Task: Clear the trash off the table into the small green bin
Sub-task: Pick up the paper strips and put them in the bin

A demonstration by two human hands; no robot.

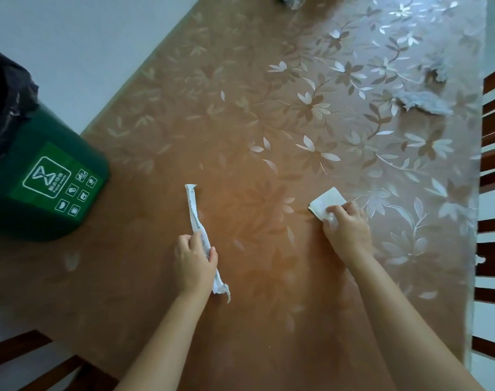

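A long white paper wrapper (195, 213) lies on the brown floral table (240, 122); my left hand (195, 261) pinches it near its lower half between thumb and fingers. My right hand (346, 230) has its fingertips curled onto the near corner of a small white square paper (325, 203), which lies flat on the table. The small green bin (46, 176), lined with a black bag, stands at the table's left edge, left of both hands.
Crumpled grey-white tissue (427, 101) lies at the far right of the table, with another scrap (435, 73) just beyond it. A dark crumpled object (291, 0) sits at the far end. Wooden chairs (494, 153) stand along the right side and at bottom left.
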